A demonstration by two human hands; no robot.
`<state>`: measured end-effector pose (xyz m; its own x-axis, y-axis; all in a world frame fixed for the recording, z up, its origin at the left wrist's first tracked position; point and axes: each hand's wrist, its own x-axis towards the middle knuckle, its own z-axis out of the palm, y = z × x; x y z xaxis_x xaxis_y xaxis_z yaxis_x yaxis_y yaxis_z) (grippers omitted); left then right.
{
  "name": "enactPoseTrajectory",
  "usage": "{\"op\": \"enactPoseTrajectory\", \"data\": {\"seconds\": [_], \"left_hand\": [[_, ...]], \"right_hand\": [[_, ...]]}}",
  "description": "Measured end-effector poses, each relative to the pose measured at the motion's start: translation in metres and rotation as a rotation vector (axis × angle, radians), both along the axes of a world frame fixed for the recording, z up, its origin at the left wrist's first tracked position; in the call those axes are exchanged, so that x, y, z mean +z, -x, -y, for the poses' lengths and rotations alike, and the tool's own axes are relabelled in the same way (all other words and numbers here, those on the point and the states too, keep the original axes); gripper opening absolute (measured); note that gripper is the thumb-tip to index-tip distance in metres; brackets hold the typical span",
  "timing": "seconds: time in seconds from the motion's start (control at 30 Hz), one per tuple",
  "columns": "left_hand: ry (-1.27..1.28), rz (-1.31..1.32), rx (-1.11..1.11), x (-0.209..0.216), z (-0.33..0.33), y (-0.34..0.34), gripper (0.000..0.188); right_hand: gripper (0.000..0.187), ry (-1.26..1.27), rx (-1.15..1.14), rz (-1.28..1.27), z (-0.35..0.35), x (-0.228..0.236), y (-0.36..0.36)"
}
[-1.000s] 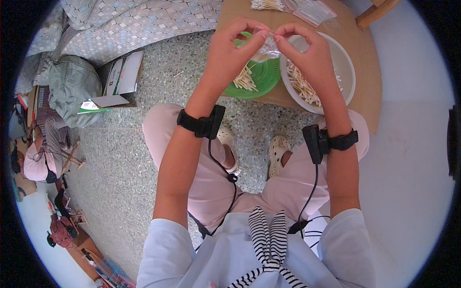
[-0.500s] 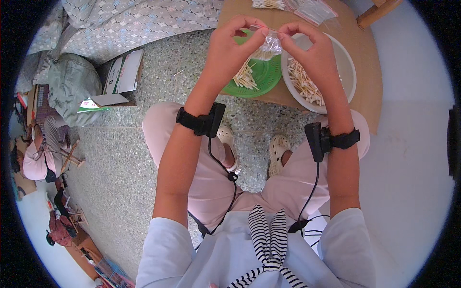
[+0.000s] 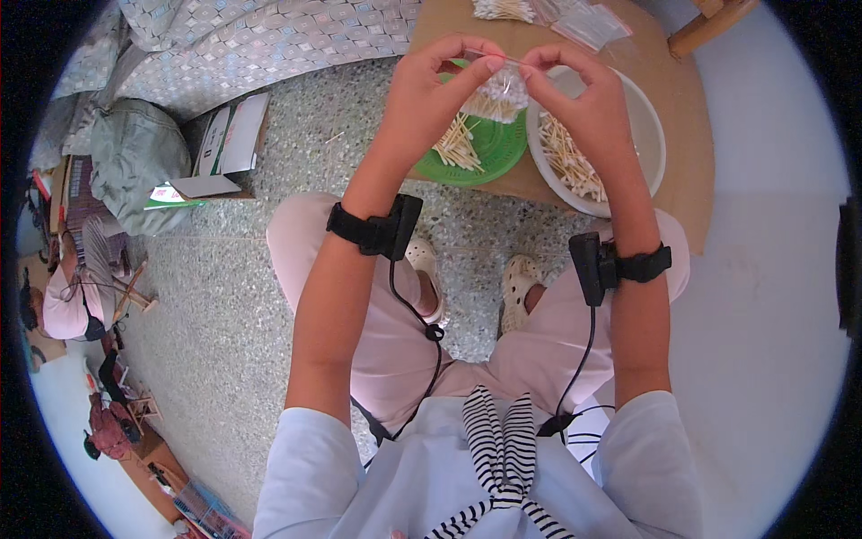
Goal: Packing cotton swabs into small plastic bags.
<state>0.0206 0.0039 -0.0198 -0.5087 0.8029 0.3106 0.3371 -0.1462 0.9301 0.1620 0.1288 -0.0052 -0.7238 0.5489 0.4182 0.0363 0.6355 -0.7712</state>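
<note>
A clear plastic bag of cotton swabs (image 3: 499, 97) hangs between my hands above a green plastic basket. My left hand (image 3: 440, 79) pinches the bag's top edge near its left end. At the other end of that edge, my right hand (image 3: 575, 83) pinches it between thumb and fingers. Loose cotton swabs (image 3: 458, 146) lie in the left part of the green basket (image 3: 505, 148). Just right of it stands a white bowl (image 3: 654, 135) with many swabs (image 3: 567, 162) inside, partly hidden by my right hand and forearm.
The cardboard sheet (image 3: 696, 171) carries the containers, a swab pile (image 3: 503, 9) and clear plastic bags (image 3: 591, 25) at its far side. A wooden leg (image 3: 705, 27) stands far right. An opened carton (image 3: 235, 135) and a grey-green sack (image 3: 139, 162) lie left. Other people sit at far left.
The bag hangs a little lower and its swabs show more plainly. Both hands have shifted slightly, still pinching its top edge.
</note>
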Motion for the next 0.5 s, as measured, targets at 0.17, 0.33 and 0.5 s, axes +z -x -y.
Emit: {"op": "enactPoseTrajectory", "data": {"seconds": [0.17,0.33,0.5], "left_hand": [[-0.054,0.025,0.032,0.001,-0.001,0.003,0.018],[-0.038,0.04,0.052,0.003,0.001,0.008,0.019],[0.054,-0.019,0.067,0.008,0.004,0.014,0.019]], "right_hand": [[0.023,-0.011,-0.032,-0.016,-0.005,0.005,-0.002],[0.02,-0.09,-0.029,-0.056,-0.007,0.004,-0.001],[0.019,-0.187,-0.087,-0.019,-0.012,0.004,-0.005]]}}
